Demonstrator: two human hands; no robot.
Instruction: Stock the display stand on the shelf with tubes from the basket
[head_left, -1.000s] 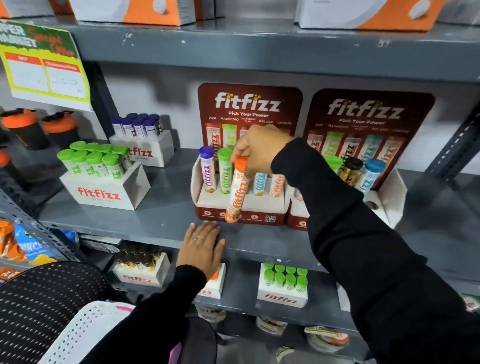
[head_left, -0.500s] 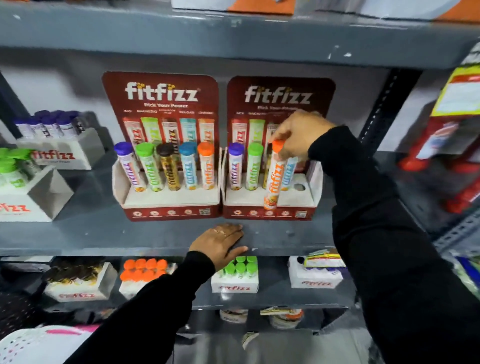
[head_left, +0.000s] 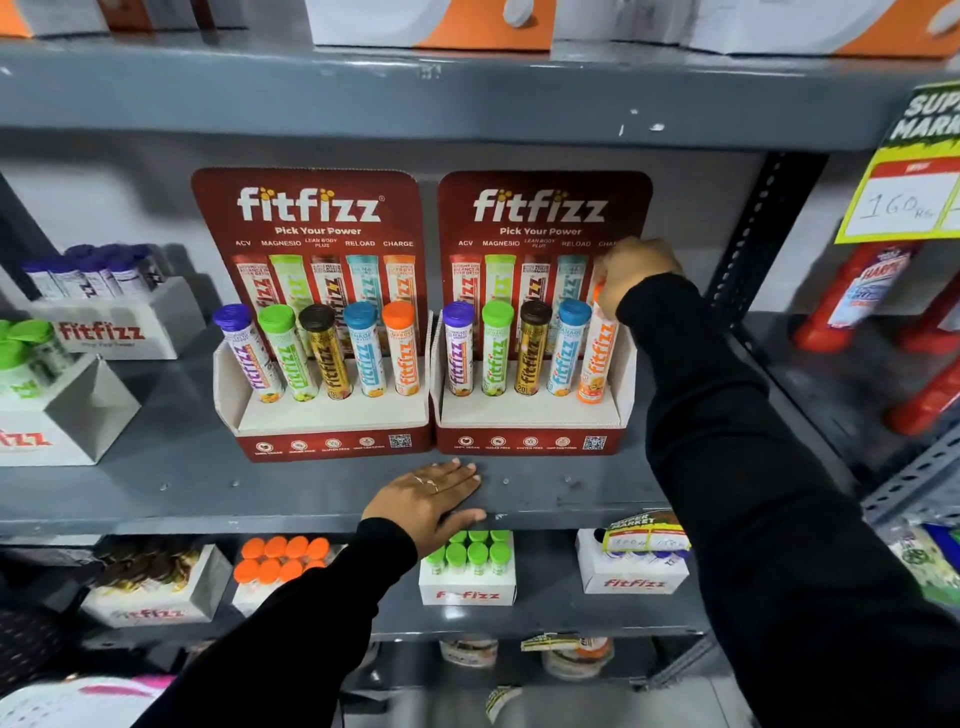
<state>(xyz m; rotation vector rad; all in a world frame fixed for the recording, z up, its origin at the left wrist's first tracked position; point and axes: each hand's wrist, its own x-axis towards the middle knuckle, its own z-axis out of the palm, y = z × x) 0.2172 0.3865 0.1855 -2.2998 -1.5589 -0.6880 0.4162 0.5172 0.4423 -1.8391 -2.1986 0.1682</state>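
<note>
Right hand (head_left: 631, 275): closed over the cap of an orange tube (head_left: 596, 358), fingers curled around its top; black sleeve. The tube stands in the rightmost slot of the right display stand (head_left: 530, 410), leaning slightly left at its foot, just beside a blue-capped tube (head_left: 567, 349).

Left hand (head_left: 434, 501): open, palm flat on the front edge of the grey metal shelf (head_left: 156, 493), fingers spread, rings on two fingers, holding nothing; fingertips just short of the stands' bases.

Right display stand: red cardboard, "fitfizz" backboard; five tubes in a row, capped purple, green, brown, blue, orange.

Left display stand (head_left: 322, 415): same type, touching the right one; five tubes in the same colour order.

Shelf, left end: white fitfizz boxes with green-capped and purple-capped tubes (head_left: 93, 270).

Shelf below: white boxes of orange-capped (head_left: 280, 561) and green-capped tubes (head_left: 470, 551).

Shelf above: orange-and-white cartons.

Right edge: yellow price sign (head_left: 904, 197), red bottles beneath.

Bottom left corner: white perforated basket (head_left: 57, 701), partly in view; contents cannot be told.
</note>
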